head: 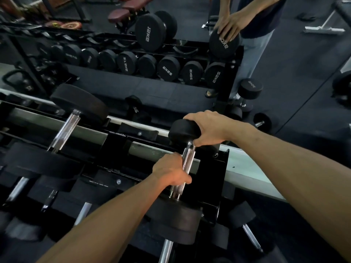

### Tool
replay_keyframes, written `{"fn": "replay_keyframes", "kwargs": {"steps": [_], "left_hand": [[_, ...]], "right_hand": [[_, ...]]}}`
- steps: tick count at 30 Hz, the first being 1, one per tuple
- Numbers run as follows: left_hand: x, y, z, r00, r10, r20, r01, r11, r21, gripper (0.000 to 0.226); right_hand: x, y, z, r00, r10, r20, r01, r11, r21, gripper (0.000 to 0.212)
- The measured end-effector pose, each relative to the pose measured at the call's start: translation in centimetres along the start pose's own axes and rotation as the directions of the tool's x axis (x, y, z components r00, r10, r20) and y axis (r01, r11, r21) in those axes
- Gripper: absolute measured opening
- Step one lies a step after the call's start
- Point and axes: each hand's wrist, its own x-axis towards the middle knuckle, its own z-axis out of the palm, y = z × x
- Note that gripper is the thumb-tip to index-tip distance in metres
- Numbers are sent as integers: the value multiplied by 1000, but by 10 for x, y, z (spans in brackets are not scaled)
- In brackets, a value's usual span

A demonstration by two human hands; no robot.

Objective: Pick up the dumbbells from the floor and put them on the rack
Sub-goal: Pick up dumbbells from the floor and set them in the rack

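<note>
Head view, nearest first: the near head of the dumbbell (175, 223) sits low on the front edge of the rack (218, 168), close to its right end. Its knurled chrome bar runs up and away from there. The left hand (171, 171) is wrapped round that bar from the left, fingers curled under it and thumb across the top. Past it, the right hand (207, 128) lies over the far head of the same dumbbell, fingers draped down its far side and thumb tucked under by the bar, so it cups the head. That far head is at the rack's back rail, near the right-hand corner. To the left on the same tier lies a larger dumbbell (64, 128), well apart, its bar slanting the same way. Lower tiers hold more dumbbells at the left. Behind the rack stands a mirror (294, 59) showing the rack's weights and the person's hands reflected.
</note>
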Motion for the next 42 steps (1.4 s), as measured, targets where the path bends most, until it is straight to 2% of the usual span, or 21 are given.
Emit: {"fn": "replay_keyframes", "kwargs": {"steps": [8,13,16,20,24,28,34,42], "left_hand": [[1,-8,9,996,35,-81,-44,993,-107,43],[-7,-14,3,989,50,-143,-72,986,-151,52],[-16,-21,-8,979,63,-195,-99,979,-179,59],[-35,-36,-28,963,44,-265,-110,964,-241,63],[-68,-68,-46,905,-14,-425,-109,959,-264,62],[-111,-119,-57,836,-123,-534,-35,961,-276,63],[-192,-199,-47,761,-301,-575,161,946,-283,61],[-332,-323,11,649,-463,-604,346,886,-307,58]], "right_hand": [[-7,-2,5,999,49,-23,-48,998,30,67],[-10,-3,5,997,72,-27,-71,997,33,64],[-12,-9,-1,996,88,-32,-88,996,11,73],[-9,-36,-15,996,7,-93,-9,1000,-20,82],[0,-87,-22,980,-139,-143,127,988,-93,79],[13,-151,-21,948,-295,-122,273,947,-172,81],[18,-268,1,873,-481,-79,452,859,-239,81],[-7,-439,83,766,-642,26,625,737,-258,78]]}}
